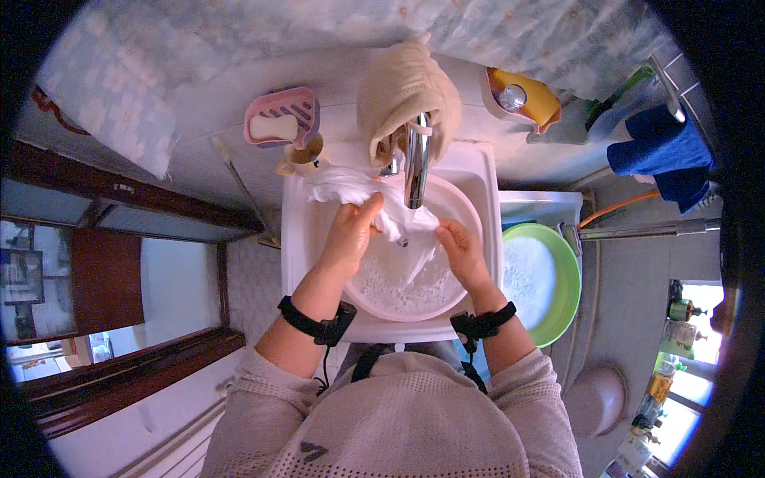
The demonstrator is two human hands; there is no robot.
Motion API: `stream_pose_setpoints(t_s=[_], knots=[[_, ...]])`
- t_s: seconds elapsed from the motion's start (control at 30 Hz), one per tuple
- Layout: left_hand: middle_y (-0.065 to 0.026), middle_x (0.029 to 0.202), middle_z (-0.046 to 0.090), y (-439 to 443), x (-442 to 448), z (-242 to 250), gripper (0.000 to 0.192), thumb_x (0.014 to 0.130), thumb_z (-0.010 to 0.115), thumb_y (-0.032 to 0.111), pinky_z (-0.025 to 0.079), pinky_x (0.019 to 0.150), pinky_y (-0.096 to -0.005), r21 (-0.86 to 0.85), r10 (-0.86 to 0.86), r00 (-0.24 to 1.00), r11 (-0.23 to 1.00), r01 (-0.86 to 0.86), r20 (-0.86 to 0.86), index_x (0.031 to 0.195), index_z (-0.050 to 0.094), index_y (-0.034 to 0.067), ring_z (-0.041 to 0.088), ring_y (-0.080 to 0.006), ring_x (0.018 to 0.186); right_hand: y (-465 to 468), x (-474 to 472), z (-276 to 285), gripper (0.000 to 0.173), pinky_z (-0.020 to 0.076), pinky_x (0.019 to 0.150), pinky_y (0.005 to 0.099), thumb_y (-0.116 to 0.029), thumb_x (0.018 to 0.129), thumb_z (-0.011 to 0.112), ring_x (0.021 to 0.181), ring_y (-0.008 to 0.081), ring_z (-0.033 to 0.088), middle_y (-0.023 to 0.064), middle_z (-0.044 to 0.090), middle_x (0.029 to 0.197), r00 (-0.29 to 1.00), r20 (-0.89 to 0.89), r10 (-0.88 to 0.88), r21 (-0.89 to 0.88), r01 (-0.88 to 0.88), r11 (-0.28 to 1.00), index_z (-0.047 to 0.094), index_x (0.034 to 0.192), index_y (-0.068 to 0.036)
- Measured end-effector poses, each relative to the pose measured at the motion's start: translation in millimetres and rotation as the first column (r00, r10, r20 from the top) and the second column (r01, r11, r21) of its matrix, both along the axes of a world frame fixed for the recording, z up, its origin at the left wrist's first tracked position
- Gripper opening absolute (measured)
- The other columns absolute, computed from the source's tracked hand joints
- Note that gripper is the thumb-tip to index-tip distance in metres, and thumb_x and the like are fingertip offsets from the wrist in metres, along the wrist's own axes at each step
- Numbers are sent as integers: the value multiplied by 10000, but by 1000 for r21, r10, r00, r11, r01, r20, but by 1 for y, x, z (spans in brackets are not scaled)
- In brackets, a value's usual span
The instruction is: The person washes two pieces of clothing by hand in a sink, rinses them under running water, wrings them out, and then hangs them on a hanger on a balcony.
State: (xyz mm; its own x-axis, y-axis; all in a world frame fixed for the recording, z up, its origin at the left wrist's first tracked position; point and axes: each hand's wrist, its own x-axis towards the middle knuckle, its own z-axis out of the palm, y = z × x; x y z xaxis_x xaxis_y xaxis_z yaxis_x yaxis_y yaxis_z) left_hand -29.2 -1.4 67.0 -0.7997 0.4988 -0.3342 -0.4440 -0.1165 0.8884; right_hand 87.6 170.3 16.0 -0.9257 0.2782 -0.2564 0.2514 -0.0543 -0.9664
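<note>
A wet white cloth (346,185) is stretched between my two hands under a chrome faucet (416,161). My left hand (352,230) grips the bunched part of it, thumb on top. At the other end, my right hand (460,248) pinches the cloth's edge between thumb and fingers. One fold of the fabric hangs into a pale pink basin (382,313) holding sudsy water (406,287). The basin sits inside a white sink (299,287). What the cloth is as a garment cannot be told.
A pink soap dish (308,107) with a white soap bar (274,128) is mounted at the back left, above a cup (305,155). A beige towel (412,77) wraps the faucet's base. To the right stands a green basin (568,305) of foamy water. Dark blue cloth (663,149) hangs beyond.
</note>
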Motion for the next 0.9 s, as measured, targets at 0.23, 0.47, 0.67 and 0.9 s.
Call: stream_pose_setpoints(t_s=[0.23, 0.47, 0.67, 0.9], knots=[[56, 744, 510, -7, -1, 8, 298, 902, 570, 343, 359, 593, -228, -134, 85, 947, 982, -132, -309, 835, 586, 54, 421, -48, 665, -1, -24, 37, 169, 403, 751, 222, -149, 948, 465, 801, 75, 476, -12, 528, 854, 961, -247, -128, -18, 127, 992, 540, 1026, -20], [-75, 1190, 531, -8, 1, 16, 482, 911, 504, 415, 393, 920, -377, 240, 74, 997, 968, -76, 19, 1239, 453, 66, 489, -172, 1100, 12, -32, 27, 143, 398, 744, 220, -137, 905, 539, 832, 78, 483, -15, 531, 912, 985, -172, -3, -20, 0, 1000, 539, 1024, -58], [-95, 1280, 489, 2, 9, 14, 471, 882, 511, 390, 294, 1024, -429, 445, 41, 992, 891, -91, 121, 1246, 465, 93, 415, -229, 1196, -12, -5, 22, 173, 419, 801, 267, -112, 850, 607, 909, 108, 504, -4, 528, 1015, 923, -194, 333, -86, -354, 931, 552, 1012, -90], [-115, 1147, 573, -1, 11, 7, 341, 857, 498, 406, 318, 1007, -471, 711, -92, 939, 678, -184, 331, 1040, 573, 127, 473, -274, 1129, -32, -3, -5, 704, 403, 931, 416, -233, 679, 766, 1174, 343, 421, 181, 413, 1288, 995, -76, 67, 515, -19, 857, 396, 1259, -86]])
